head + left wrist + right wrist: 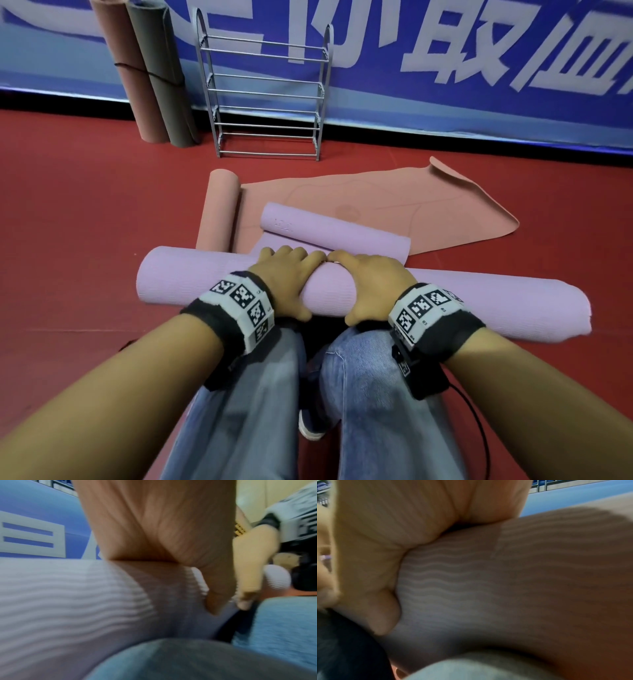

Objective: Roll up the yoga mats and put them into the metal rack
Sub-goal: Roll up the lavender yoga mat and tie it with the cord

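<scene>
— Two hands, both wrapped over the top of that lilac roll [191, 277]: left hand [286, 279] and right hand [368, 282] side by side at its middle, thumbs on the near side.

— Is it fully rolled?

— Nearly, I'd say; a second lilac roll [335, 233] lies just beyond, so I can't tell whether they're one mat. I'd spread the hands apart so the ends don't telescope, and keep pressing down.

— And the rack?

— The metal rack [267, 99] stands at the far wall, with a peach mat [394, 202] between, part unrolled.
</scene>
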### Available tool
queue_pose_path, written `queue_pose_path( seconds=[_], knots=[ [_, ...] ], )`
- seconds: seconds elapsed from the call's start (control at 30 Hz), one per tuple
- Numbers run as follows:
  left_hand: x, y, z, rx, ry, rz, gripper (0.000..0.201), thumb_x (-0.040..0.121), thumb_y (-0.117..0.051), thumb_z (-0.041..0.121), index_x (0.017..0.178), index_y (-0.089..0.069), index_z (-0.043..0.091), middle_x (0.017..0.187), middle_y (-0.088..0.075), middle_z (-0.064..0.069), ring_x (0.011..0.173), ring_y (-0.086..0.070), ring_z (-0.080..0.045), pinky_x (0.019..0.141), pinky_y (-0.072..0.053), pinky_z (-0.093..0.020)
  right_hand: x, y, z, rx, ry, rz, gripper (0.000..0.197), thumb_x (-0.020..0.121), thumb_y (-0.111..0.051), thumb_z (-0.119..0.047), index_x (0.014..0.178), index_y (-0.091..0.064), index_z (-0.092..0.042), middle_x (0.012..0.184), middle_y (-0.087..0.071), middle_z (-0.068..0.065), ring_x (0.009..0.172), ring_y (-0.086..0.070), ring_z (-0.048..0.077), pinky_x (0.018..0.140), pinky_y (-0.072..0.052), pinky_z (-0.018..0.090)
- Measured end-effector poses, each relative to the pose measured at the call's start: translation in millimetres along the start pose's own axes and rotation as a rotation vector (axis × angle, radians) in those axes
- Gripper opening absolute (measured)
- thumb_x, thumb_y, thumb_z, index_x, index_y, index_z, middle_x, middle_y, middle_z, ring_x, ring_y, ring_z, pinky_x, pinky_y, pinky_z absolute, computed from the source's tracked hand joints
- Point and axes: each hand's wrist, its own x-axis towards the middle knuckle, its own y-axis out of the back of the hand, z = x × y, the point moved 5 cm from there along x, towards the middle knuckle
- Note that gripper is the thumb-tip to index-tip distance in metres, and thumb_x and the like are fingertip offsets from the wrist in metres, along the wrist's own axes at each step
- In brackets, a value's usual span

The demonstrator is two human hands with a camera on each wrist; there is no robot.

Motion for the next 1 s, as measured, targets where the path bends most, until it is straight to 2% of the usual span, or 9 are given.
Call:
queue_pose_path(
  seconds=[0.1, 0.2, 0.33, 0.5, 0.57, 0.67, 0.73, 0.9, 1.0],
  knots=[
    [-4.7, -6.5, 4.1, 0.041, 0.054, -0.028, 0.118, 0.062, -0.075, 0.066, 0.152, -0.008, 0.029, 0.145, -0.034, -0.010, 0.135, -0.031, -0.031, 0.108, -0.025, -0.052, 5.3, 0.0, 4.0, 0.038, -0.010, -0.033, 0.104, 0.053, -0.083, -0.046, 0.142, -0.029, -0.039, 0.114, -0.065, 0.000, 0.103, -0.061, 0.025, 0.085, -0.051, 0.036],
    [1.9, -4.0, 3.2, 0.020, 0.090, -0.088, 0.126, 0.052, -0.084, 0.062, 0.150, -0.009, 0.034, 0.135, -0.045, -0.013, 0.128, -0.040, -0.033, 0.107, -0.029, -0.053, 9.5, -1.3, 6.3, 0.047, -0.011, -0.058, 0.104, 0.052, -0.084, -0.047, 0.141, -0.031, -0.038, 0.115, -0.065, 0.001, 0.103, -0.061, 0.026, 0.086, -0.051, 0.035],
    [12.3, -2.5, 1.7, 0.023, 0.123, -0.118, 0.116, 0.052, -0.090, 0.049, 0.143, -0.020, 0.032, 0.125, -0.052, -0.010, 0.119, -0.047, -0.032, 0.100, -0.034, -0.050, 7.9, -4.8, 6.0, 0.067, 0.003, -0.039, 0.108, 0.055, -0.084, -0.050, 0.145, -0.027, -0.036, 0.130, -0.058, 0.000, 0.113, -0.057, 0.024, 0.093, -0.047, 0.036],
    [21.1, -7.8, -4.5, -0.017, 0.157, -0.069, 0.091, 0.054, -0.087, 0.047, 0.126, -0.034, 0.028, 0.103, -0.060, -0.001, 0.102, -0.058, -0.027, 0.083, -0.036, -0.042, -3.2, -13.5, 8.5, -0.090, -0.033, -0.069, 0.132, 0.051, -0.085, -0.059, 0.152, -0.003, -0.038, 0.148, -0.033, 0.006, 0.135, -0.035, 0.027, 0.111, -0.023, 0.057],
    [24.5, -7.8, -6.9, -0.045, 0.168, -0.085, 0.085, 0.053, -0.085, 0.046, 0.121, -0.038, 0.027, 0.098, -0.062, 0.001, 0.096, -0.060, -0.025, 0.078, -0.035, -0.038, -6.1, -18.4, 13.0, -0.118, -0.063, -0.064, 0.134, 0.054, -0.086, -0.056, 0.152, 0.003, -0.041, 0.149, -0.032, 0.008, 0.138, -0.032, 0.027, 0.113, -0.019, 0.059],
    [25.7, -6.7, -8.2, -0.089, 0.180, -0.091, 0.080, 0.050, -0.085, 0.047, 0.115, -0.041, 0.028, 0.092, -0.062, 0.003, 0.088, -0.060, -0.023, 0.073, -0.037, -0.034, 0.2, -16.6, 15.6, -0.114, -0.070, -0.034, 0.123, 0.059, -0.086, -0.044, 0.151, -0.006, -0.040, 0.131, -0.050, 0.006, 0.121, -0.048, 0.027, 0.101, -0.035, 0.046],
    [23.9, -4.8, -7.0, -0.088, 0.171, -0.102, 0.076, 0.053, -0.085, 0.047, 0.113, -0.041, 0.028, 0.091, -0.061, 0.004, 0.085, -0.058, -0.021, 0.073, -0.036, -0.035, 3.4, -9.8, 13.9, -0.111, -0.044, -0.047, 0.113, 0.060, -0.084, -0.039, 0.149, -0.014, -0.037, 0.120, -0.055, 0.006, 0.110, -0.054, 0.028, 0.092, -0.038, 0.042],
    [17.5, 13.3, -2.7, -0.040, 0.141, -0.127, 0.077, 0.053, -0.084, 0.054, 0.115, -0.045, 0.032, 0.079, -0.050, 0.013, 0.077, -0.054, -0.017, 0.070, -0.040, -0.029, -4.4, 11.8, 13.0, -0.056, 0.027, -0.073, 0.099, 0.061, -0.082, -0.034, 0.144, -0.027, -0.035, 0.102, -0.062, 0.002, 0.097, -0.061, 0.026, 0.085, -0.048, 0.036],
    [15.3, 27.6, 0.1, -0.118, 0.074, -0.191, 0.085, 0.060, -0.089, 0.047, 0.132, -0.048, 0.024, 0.106, -0.061, 0.006, 0.095, -0.061, -0.019, 0.077, -0.045, -0.027, -12.3, 24.9, 15.1, -0.001, 0.039, -0.090, 0.096, 0.057, -0.084, -0.034, 0.139, -0.035, -0.039, 0.086, -0.059, -0.003, 0.087, -0.060, 0.023, 0.077, -0.051, 0.032]
  ],
)
